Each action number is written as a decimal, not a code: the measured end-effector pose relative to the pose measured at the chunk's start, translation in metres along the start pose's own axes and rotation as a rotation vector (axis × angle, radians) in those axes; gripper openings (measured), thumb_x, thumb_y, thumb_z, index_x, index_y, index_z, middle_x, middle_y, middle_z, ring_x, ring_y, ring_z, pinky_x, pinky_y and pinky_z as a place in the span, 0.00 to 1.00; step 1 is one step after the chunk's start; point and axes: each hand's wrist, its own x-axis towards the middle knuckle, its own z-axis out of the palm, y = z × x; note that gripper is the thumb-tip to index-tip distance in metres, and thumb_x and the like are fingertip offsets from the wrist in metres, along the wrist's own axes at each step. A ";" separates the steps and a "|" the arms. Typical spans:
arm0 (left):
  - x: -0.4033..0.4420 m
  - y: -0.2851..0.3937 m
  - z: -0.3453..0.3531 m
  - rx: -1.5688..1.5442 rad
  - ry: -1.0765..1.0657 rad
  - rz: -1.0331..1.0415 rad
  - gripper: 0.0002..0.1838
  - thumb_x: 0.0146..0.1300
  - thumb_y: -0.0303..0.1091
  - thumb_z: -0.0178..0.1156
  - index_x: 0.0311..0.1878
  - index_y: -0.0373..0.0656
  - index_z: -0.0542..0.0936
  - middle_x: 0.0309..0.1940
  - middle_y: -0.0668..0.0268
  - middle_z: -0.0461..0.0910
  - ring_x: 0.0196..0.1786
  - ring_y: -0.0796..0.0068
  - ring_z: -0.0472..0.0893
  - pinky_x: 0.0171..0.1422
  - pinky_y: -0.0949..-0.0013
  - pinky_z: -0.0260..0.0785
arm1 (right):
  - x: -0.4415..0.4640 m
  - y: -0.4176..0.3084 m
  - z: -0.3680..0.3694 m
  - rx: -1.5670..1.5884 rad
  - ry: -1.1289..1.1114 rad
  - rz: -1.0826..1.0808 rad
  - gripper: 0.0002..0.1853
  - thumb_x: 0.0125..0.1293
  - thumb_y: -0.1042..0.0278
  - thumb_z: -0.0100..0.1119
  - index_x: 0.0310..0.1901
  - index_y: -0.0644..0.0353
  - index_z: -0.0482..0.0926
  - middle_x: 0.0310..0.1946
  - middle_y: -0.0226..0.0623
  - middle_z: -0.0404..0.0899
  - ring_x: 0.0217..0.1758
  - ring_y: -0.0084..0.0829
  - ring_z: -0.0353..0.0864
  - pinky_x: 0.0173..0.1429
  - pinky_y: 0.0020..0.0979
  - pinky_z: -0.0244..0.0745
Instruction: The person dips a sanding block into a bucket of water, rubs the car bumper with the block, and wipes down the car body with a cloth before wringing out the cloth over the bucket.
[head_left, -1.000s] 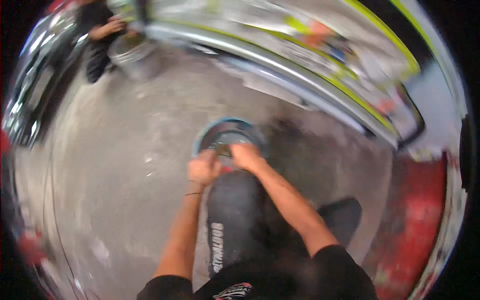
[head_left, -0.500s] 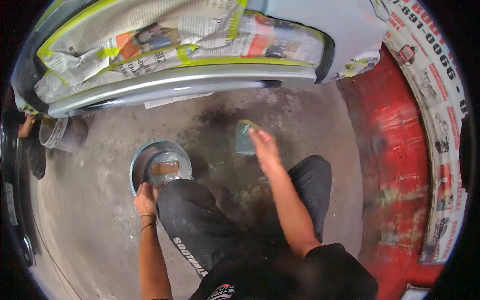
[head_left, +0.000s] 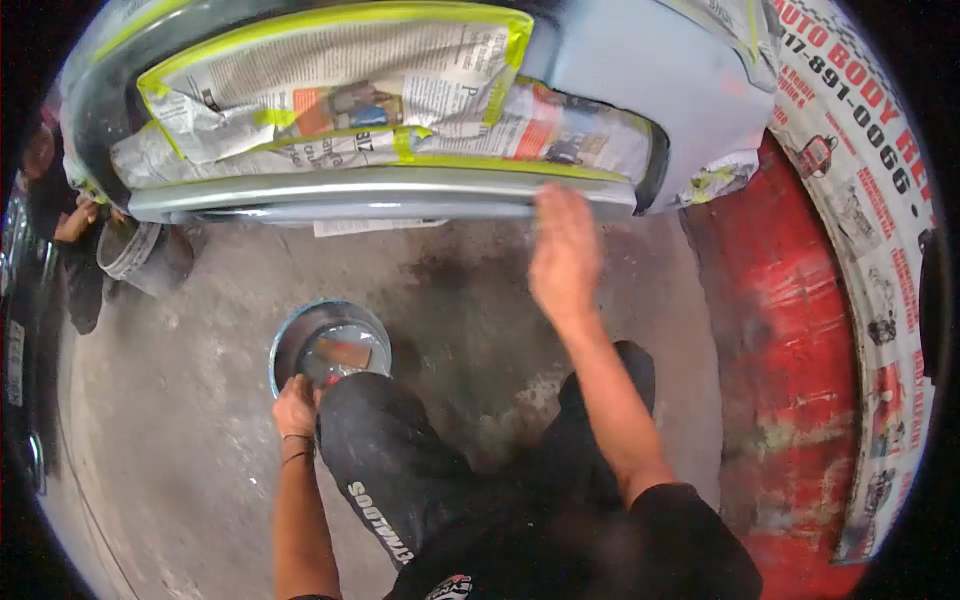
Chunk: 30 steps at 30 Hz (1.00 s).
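Observation:
My left hand (head_left: pixel 296 405) is closed on the near rim of a round bucket (head_left: pixel 276 345) on the floor beside my left knee. Inside the bucket, a brown rectangular block (head_left: pixel 343 353) lies in cloudy water. My right hand (head_left: pixel 565 255), smeared by motion, reaches up to the silver lower strip of a car bumper (head_left: pixel 400 192), its fingers at the strip. The sheet of sandpaper it held a moment ago is hidden under the hand now. Newspaper (head_left: pixel 330 95) edged with yellow-green tape covers the bumper openings above.
At the left, another person's hand (head_left: pixel 75 220) is near a grey bucket (head_left: pixel 130 255). A red surface (head_left: pixel 790 330) and a printed banner (head_left: pixel 860 200) run along the right. Wet dark patches mark the concrete floor (head_left: pixel 200 400). A paper strip (head_left: pixel 370 228) lies beneath the bumper.
My right hand has risen from above the floor to the bumper's lower strip, and the sandpaper has gone out of sight. My left hand stays at the bucket; the block has turned slightly.

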 end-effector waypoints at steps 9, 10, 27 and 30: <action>0.001 -0.001 0.005 -0.031 -0.121 -0.028 0.10 0.60 0.37 0.71 0.41 0.47 0.80 0.39 0.58 0.83 0.42 0.47 0.85 0.44 0.49 0.78 | -0.002 0.077 0.004 0.031 0.007 -0.037 0.26 0.63 0.77 0.58 0.64 0.54 0.82 0.65 0.41 0.80 0.71 0.49 0.76 0.76 0.52 0.67; 0.004 0.001 0.000 -0.033 -0.120 -0.036 0.10 0.60 0.37 0.71 0.41 0.47 0.80 0.39 0.58 0.83 0.42 0.47 0.85 0.44 0.49 0.78 | -0.003 0.090 -0.003 0.019 0.032 0.000 0.25 0.63 0.78 0.56 0.63 0.56 0.82 0.64 0.42 0.82 0.70 0.50 0.77 0.75 0.52 0.68; -0.003 0.023 -0.024 -0.154 0.001 -0.147 0.16 0.63 0.41 0.64 0.50 0.44 0.82 0.45 0.54 0.86 0.48 0.47 0.86 0.52 0.47 0.79 | -0.007 0.094 0.015 0.242 0.028 0.113 0.24 0.70 0.73 0.57 0.66 0.70 0.79 0.65 0.52 0.81 0.70 0.49 0.79 0.80 0.50 0.65; -0.002 0.016 -0.019 -0.142 0.072 -0.108 0.14 0.63 0.42 0.63 0.48 0.44 0.81 0.43 0.56 0.85 0.47 0.48 0.86 0.51 0.48 0.79 | -0.026 0.111 0.025 0.164 0.185 -0.106 0.25 0.87 0.62 0.39 0.73 0.71 0.71 0.74 0.53 0.72 0.79 0.52 0.68 0.84 0.49 0.59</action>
